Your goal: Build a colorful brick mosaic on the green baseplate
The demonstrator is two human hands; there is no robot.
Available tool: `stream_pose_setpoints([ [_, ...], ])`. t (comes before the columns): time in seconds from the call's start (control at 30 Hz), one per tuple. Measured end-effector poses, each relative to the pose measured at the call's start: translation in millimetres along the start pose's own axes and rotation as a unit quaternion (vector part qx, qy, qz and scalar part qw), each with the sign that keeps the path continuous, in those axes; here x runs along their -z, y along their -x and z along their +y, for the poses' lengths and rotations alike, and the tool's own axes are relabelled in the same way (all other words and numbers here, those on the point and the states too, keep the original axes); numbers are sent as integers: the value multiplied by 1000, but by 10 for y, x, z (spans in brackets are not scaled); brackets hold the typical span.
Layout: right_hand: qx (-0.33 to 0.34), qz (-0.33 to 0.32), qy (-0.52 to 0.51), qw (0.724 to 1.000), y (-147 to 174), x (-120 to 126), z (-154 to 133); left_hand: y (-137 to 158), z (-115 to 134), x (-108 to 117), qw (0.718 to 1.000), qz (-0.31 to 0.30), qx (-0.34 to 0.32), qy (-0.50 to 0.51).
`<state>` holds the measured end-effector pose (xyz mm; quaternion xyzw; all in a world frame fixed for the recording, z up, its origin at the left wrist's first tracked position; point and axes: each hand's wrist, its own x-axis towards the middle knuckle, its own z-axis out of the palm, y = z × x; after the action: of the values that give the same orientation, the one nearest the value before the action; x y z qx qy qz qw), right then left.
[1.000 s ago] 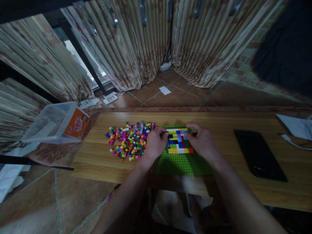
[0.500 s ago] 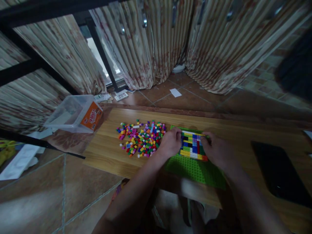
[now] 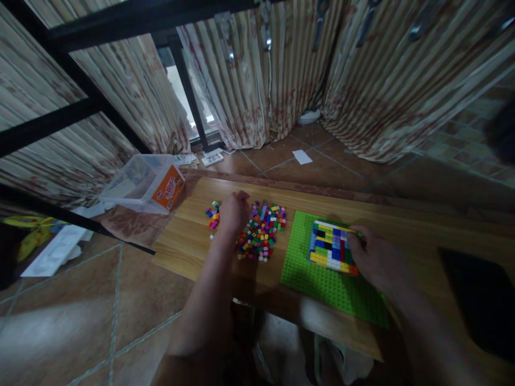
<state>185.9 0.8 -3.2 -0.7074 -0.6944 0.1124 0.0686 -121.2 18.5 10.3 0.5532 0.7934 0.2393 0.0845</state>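
Observation:
A heap of small multicoloured toy bricks (image 3: 262, 230) lies on the left part of the table. Over its far left side is my left hand (image 3: 234, 214), its fingers curled together; whatever they hold, if anything, is hidden. On the green baseplate (image 3: 322, 289) rests a flat, rectangular toy brick build (image 3: 332, 247) in yellow, blue, white, red and black. My right hand (image 3: 372, 254) is closed at the right edge of this build, thumb and fingers gripping it. The hand itself covers that edge and part of the baseplate.
The wooden table (image 3: 181, 244) carries a dark flat tablet-like object (image 3: 478, 300) at the right. Beyond its left end, a clear plastic box (image 3: 140, 182) with an orange label stands lower down. Striped curtains (image 3: 249, 86) hang behind, and a black metal bar (image 3: 80, 225) crosses the left.
My left hand has left the brick build and moved left over the loose bricks. My right hand stays at the build's right edge. The camera view has shifted somewhat to the left.

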Motion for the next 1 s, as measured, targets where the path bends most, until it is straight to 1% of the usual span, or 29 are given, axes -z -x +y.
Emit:
stream_pose_setpoints([
  [0.07,3,-2,2,1000,3,6,-10,-88,-159,13,999,-6,-1,-53],
  [0.17,8,1,4,1000,3,8,-18,-132,-247,-33,995,-32,-37,-93],
  [0.33,18,9,5,1000,2,2,-10,-117,-178,-102,986,-43,-100,-127],
  [0.4,21,14,4,1000,4,-2,-3,-111,-150,-102,984,-48,-106,-134],
  [0.47,21,14,5,1000,6,-5,1,-109,-129,-87,985,-36,-100,-134],
  [0.6,24,17,5,1000,8,-1,-5,-99,-102,-33,989,50,-112,-84],
  [0.63,23,18,5,1000,8,4,-10,-92,-99,-20,989,61,-117,-65],
  [0.67,21,15,5,1000,10,10,-15,-81,-98,-9,991,57,-115,-46],
  [0.7,18,11,5,1000,12,17,-21,-68,-99,0,993,40,-106,-29],
  [0.8,13,2,5,1000,22,35,-33,-24,-114,17,997,-34,-73,6],
  [0.83,14,3,4,1000,25,38,-35,-13,-119,21,996,-47,-68,16],
  [1.0,22,7,1,1000,27,37,-35,-10,-132,26,995,-44,-52,73],
])
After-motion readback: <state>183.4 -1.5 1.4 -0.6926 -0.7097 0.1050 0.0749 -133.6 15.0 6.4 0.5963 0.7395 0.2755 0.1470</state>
